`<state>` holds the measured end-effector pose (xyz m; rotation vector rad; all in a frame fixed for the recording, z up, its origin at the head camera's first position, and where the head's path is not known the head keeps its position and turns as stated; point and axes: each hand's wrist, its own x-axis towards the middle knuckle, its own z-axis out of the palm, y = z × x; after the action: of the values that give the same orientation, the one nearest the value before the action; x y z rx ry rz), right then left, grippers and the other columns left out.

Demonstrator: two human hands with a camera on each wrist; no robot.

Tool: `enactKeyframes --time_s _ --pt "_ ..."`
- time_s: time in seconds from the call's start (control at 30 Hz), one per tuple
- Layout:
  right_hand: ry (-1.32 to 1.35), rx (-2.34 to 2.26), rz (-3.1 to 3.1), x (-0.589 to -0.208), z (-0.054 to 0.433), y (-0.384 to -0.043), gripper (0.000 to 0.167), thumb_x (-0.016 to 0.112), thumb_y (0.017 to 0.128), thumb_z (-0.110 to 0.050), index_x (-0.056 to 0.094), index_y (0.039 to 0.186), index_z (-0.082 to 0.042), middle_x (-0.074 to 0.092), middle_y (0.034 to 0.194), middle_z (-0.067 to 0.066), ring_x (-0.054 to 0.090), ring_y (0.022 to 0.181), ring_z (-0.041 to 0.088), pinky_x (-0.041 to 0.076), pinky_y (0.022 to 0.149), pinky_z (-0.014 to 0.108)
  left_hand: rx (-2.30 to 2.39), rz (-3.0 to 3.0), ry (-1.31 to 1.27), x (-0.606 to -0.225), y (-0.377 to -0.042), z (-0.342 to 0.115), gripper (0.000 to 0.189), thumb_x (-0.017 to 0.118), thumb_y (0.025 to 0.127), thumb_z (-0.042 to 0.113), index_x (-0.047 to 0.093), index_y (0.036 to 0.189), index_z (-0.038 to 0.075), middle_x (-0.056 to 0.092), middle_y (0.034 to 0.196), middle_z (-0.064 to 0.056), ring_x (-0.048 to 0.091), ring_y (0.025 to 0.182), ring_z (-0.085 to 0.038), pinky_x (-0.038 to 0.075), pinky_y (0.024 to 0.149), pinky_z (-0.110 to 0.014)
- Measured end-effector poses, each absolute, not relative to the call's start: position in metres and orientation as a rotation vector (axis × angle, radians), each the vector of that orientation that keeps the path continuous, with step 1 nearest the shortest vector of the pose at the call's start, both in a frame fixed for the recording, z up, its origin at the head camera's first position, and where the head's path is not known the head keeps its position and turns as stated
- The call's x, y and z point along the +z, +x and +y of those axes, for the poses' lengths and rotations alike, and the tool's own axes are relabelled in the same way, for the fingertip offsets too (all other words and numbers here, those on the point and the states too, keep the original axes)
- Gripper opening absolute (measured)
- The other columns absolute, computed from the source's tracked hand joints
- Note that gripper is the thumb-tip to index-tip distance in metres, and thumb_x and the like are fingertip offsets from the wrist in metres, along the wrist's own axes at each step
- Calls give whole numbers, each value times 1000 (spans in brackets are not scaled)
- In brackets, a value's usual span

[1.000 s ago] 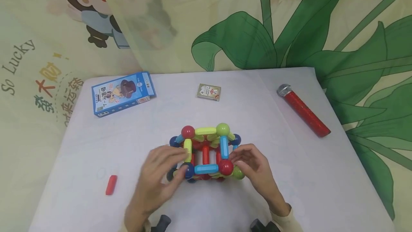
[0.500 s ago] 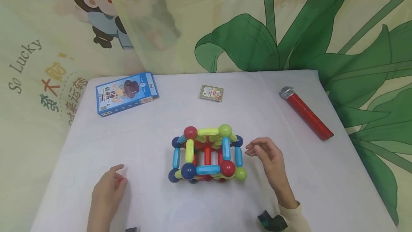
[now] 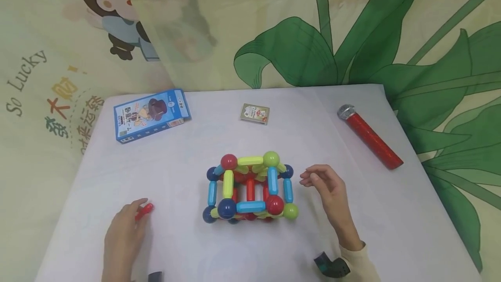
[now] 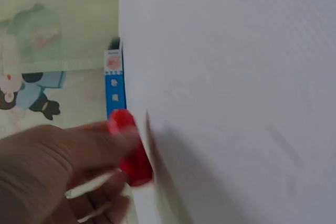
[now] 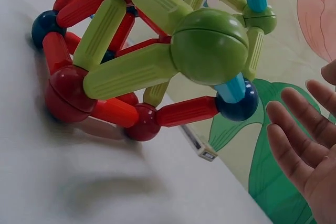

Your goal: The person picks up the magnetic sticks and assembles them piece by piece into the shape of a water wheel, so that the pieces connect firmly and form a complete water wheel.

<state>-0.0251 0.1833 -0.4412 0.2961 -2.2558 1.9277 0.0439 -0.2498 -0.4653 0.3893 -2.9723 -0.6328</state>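
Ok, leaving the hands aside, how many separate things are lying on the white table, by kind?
Rod-and-ball structure: 1
Loose red rod, pinched by the left hand: 1
Blue game box: 1
Small card pack: 1
Red toy microphone: 1
Total: 5

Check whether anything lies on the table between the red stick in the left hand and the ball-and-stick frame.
Nothing visible does. The left hand pinches the red stick, and only bare table lies between it and the frame. The right hand hovers open on the frame's far side.
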Motion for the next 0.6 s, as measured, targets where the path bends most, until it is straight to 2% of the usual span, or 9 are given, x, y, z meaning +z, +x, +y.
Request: enactKeyframes --time_s 0.1,0.13,0.2,0.27,0.33,0.37,0.43,0.5,0.6 --pt "375 1896 -2215 -431 181 -27 21 52 91 10 56 111 6 65 97 9 67 86 12 55 78 21 -839 -2724 208 -455 33 -230 47 76 76 -4 60 120 4 68 99 -14 59 79 -16 48 69 -22" --pt "404 1874 -2212 -424 179 -27 23 54 90 11 55 112 7 64 99 8 67 88 12 55 80 21 -931 -2633 122 -447 29 -219 48 76 76 -5 60 121 4 69 100 -9 58 80 -10 46 70 -17" --pt "511 1829 -2181 -413 170 -28 31 58 84 17 54 114 8 64 103 10 65 94 12 53 84 22 -1155 -2458 -42 -427 19 -190 52 75 74 -10 59 122 2 69 102 -8 59 86 -2 44 79 -9" --pt "639 1781 -2163 -401 157 -27 40 62 78 19 54 116 8 63 107 11 64 97 13 53 87 23 -1354 -2330 -218 -406 10 -160 55 74 73 -14 58 123 0 68 106 -8 60 94 1 45 86 -10" --pt "794 1743 -2133 -392 141 -25 45 66 77 17 54 118 6 63 110 14 62 101 15 52 88 24 -1504 -2230 -400 -390 4 -135 58 73 70 -18 56 124 -3 68 107 -10 64 95 -5 48 89 -16" --pt "873 1724 -2113 -389 133 -25 44 67 78 14 55 119 5 63 111 15 62 101 17 52 88 25 -1560 -2191 -472 -385 1 -124 60 74 69 -18 55 124 -3 68 107 -15 65 95 -8 50 89 -18" --pt "976 1671 -2110 -385 120 -22 39 70 84 1 56 120 3 63 112 15 62 102 20 52 90 27 -1636 -2155 -577 -378 -3 -108 60 75 69 -16 55 123 -3 69 105 -15 67 94 -12 52 87 -22" --pt "1032 1607 -2108 -383 111 -20 35 67 90 -12 57 120 1 64 113 14 61 103 22 51 92 27 -1685 -2128 -649 -376 -6 -98 60 76 68 -15 55 123 -3 70 100 -15 68 90 -15 54 83 -24" --pt "1039 1497 -2108 -381 103 -17 34 63 93 -20 58 118 1 64 111 14 62 101 22 50 92 25 -1701 -2133 -676 -375 -8 -88 59 77 69 -12 55 123 0 72 95 -11 70 87 -16 55 81 -25"
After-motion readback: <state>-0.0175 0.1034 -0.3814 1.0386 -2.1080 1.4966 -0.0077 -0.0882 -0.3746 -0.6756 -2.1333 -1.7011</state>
